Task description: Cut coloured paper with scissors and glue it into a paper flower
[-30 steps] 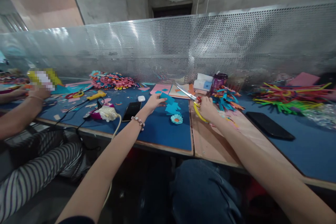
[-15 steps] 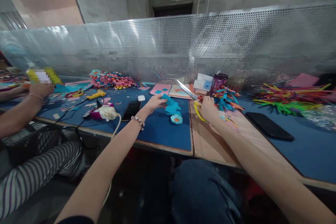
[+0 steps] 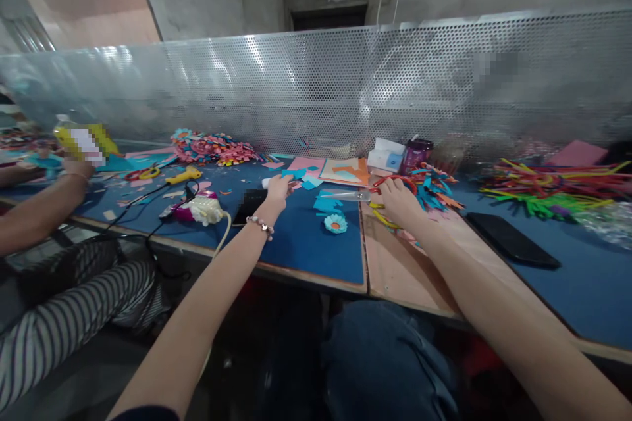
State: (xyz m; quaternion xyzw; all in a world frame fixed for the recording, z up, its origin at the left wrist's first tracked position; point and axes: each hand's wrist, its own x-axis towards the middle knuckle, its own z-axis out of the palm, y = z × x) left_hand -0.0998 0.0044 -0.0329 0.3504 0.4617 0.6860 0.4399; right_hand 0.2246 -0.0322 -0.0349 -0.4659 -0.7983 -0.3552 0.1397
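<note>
My left hand, with a beaded bracelet at its wrist, pinches a piece of blue paper above the blue tabletop. In my right hand are scissors with a red and a yellow handle loop. Their blades point left, over a small pile of blue paper pieces; whether they touch it I cannot tell. Just in front of the pile lies a light-blue paper flower with an orange centre. Pink and orange paper sheets lie behind.
Left of my hands are a dark phone, a yellow glue gun, a power strip with cords and a co-worker's hand. Colourful strips and a black phone lie right. A perforated metal screen stands behind.
My left hand has shifted left, with blue paper in its fingers. The scissors have turned from pointing up and back to pointing left, lower over the blue pieces.
</note>
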